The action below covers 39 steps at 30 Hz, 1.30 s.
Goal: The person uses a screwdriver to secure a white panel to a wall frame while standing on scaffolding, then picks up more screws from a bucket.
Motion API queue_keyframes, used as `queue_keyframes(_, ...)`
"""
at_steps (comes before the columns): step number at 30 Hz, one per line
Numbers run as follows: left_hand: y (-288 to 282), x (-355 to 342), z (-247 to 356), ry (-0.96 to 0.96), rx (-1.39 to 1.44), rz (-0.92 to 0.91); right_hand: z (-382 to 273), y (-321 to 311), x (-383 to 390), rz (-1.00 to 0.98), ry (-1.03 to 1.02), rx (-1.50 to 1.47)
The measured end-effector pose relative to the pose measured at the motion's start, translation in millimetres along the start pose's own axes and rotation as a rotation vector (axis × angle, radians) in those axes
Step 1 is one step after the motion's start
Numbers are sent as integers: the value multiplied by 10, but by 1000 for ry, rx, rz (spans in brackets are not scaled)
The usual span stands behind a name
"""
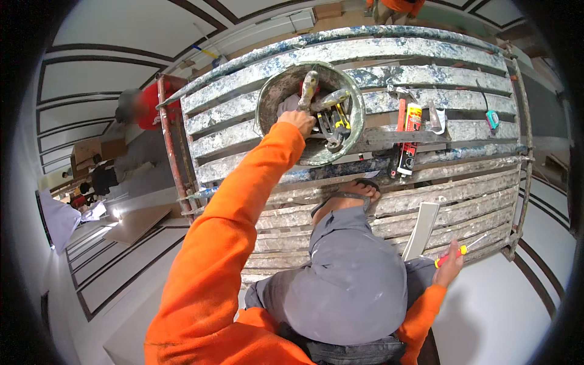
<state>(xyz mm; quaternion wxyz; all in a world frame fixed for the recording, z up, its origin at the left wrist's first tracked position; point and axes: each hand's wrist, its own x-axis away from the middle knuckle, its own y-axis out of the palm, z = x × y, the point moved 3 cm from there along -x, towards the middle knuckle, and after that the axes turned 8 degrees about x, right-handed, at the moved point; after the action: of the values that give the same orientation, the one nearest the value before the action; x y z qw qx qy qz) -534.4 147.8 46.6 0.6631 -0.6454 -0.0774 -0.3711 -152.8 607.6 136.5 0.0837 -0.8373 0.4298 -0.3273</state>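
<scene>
My left hand reaches into a round, plaster-smeared bucket, its fingers curled near the tools inside. What they grip, if anything, is hidden. Close by in the bucket are a worn tool handle, yellow-and-black tools and other dirty hand tools. Low on the right, my right hand is closed round the red-and-yellow handle of a screwdriver, its thin shaft pointing up and to the right.
The bucket stands on a paint-spattered slatted platform. Right of it lie a sealant cartridge, a hammer and a teal tape measure. A pale strip rests by my knee. Other people are beyond the platform.
</scene>
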Motion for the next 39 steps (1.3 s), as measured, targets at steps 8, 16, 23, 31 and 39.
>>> queue_keyframes(8, -301, 76, -147, 315, -306, -112, 58, -181, 125, 119, 55, 60)
queue_keyframes(16, -25, 16, -6, 52, 4, -35, 158, -252, 54, 80, 38, 45)
queue_keyframes(23, -64, -76, 98, 30, -29, -73, -12, -133, 125, 98, 53, 125)
queue_keyframes(31, 73, -93, 52, 34, 36, -58, -3, -143, 169, 53, 67, 122)
queue_keyframes(39, 136, -171, -14, -66, 111, -56, 16, -140, 190, 15, 51, 117)
